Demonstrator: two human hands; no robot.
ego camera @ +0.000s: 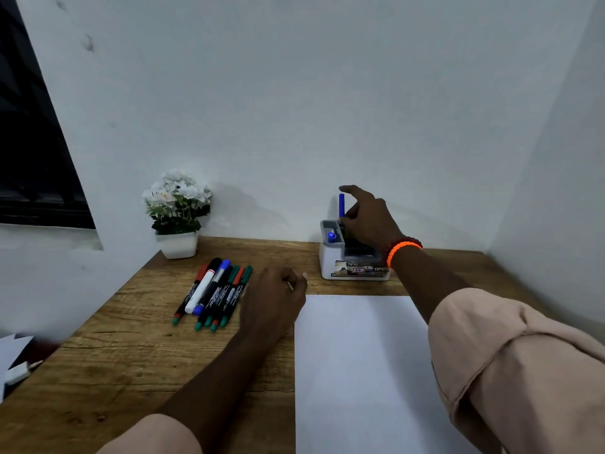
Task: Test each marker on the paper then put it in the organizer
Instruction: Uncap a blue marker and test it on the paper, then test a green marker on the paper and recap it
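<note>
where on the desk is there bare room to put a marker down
Bare wood lies between the flower pot and organizer, and along the near-left desk beside the paper. It is crowded at the marker pile by the left hand.

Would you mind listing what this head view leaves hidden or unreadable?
1. The lower part of the blue marker: the right hand covers it, so its seat in the organizer is unclear.
2. The organizer's right compartments: hidden behind that hand and its wrist.
3. The organizer's front label: too small and partly covered.
4. Print on the markers on the table: too small.
5. What the left hand covers: hidden beneath it.
</note>
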